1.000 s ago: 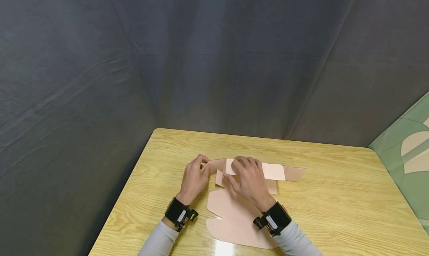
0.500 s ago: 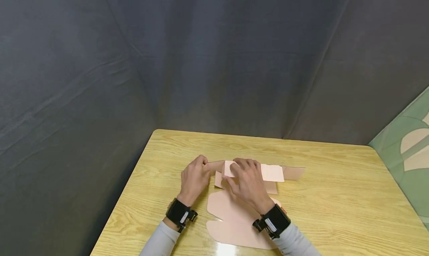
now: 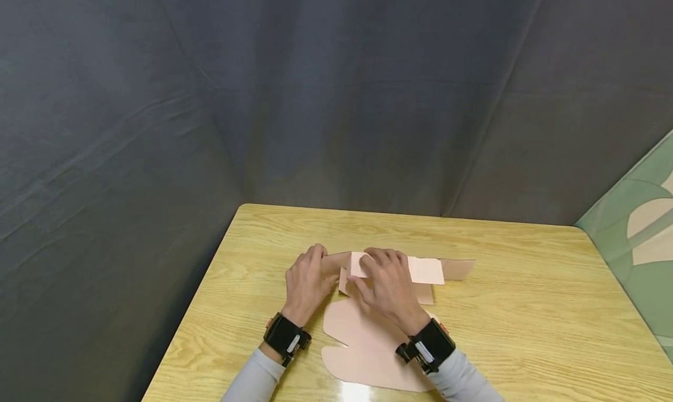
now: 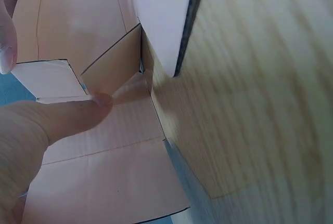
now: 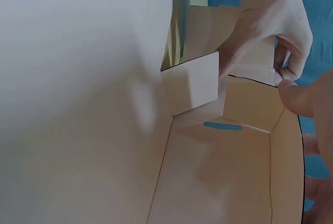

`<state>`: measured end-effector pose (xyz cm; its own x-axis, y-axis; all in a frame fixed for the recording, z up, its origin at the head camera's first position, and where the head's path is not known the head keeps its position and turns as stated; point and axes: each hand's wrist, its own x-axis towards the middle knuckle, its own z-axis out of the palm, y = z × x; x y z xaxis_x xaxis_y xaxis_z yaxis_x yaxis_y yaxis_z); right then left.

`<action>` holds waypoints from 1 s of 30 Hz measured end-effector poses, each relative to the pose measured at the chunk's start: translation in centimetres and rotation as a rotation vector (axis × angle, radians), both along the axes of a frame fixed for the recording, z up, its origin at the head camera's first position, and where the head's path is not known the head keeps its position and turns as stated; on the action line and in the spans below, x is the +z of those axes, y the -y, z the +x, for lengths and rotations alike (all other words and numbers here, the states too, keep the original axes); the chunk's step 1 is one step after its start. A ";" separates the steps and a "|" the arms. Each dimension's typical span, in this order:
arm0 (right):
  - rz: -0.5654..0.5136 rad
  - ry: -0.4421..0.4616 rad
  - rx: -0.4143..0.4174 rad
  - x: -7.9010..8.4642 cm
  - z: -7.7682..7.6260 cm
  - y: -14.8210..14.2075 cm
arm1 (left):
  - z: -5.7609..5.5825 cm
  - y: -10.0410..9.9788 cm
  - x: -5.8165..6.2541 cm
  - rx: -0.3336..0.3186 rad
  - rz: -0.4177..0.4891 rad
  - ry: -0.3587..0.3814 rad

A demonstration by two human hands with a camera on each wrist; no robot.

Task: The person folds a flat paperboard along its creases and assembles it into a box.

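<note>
A pinkish-brown cardboard box (image 3: 368,352), partly folded, lies with its large notched lid panel nearest the person. At its left end, my left hand (image 3: 306,282) grips the side flap, thumb inside and fingers round the far edge. In the left wrist view, that thumb touches the base of a small raised tab (image 4: 115,63). My right hand (image 3: 390,288) holds the far wall (image 5: 285,167), its thumb on the inner face and fingers outside. Another small tab (image 5: 190,84) stands up at the corner, near a narrow slot (image 5: 222,126) in the bottom panel.
The box rests on a wood-grain table (image 3: 526,308). A dark grey cloth partition (image 3: 347,98) stands behind and to the left of the table. On the right hangs a green patterned cloth (image 3: 647,244). Another flap (image 3: 458,269) sticks out at the box's right end.
My left hand has turned slightly, with its thumb now lower and further inward along the left flap. The right hand keeps its hold on the far wall. The camera view has shifted a little.
</note>
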<state>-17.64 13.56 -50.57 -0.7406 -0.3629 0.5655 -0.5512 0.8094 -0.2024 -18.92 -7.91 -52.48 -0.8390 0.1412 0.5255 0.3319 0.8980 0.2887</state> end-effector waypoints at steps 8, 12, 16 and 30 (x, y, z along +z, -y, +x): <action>-0.005 0.025 0.015 0.3 0.2 -0.1 | 0.6 -0.2 0.0 -0.015 0.029 -0.002; -0.018 0.057 0.031 0.5 0.4 -0.3 | 0.9 -0.2 0.0 -0.013 0.044 0.020; -0.026 0.092 0.043 0.9 0.4 -0.4 | 1.1 -0.3 0.2 -0.021 0.058 0.026; -0.006 0.089 0.040 0.9 0.6 -1.0 | 1.7 -1.4 0.7 -0.053 0.122 0.053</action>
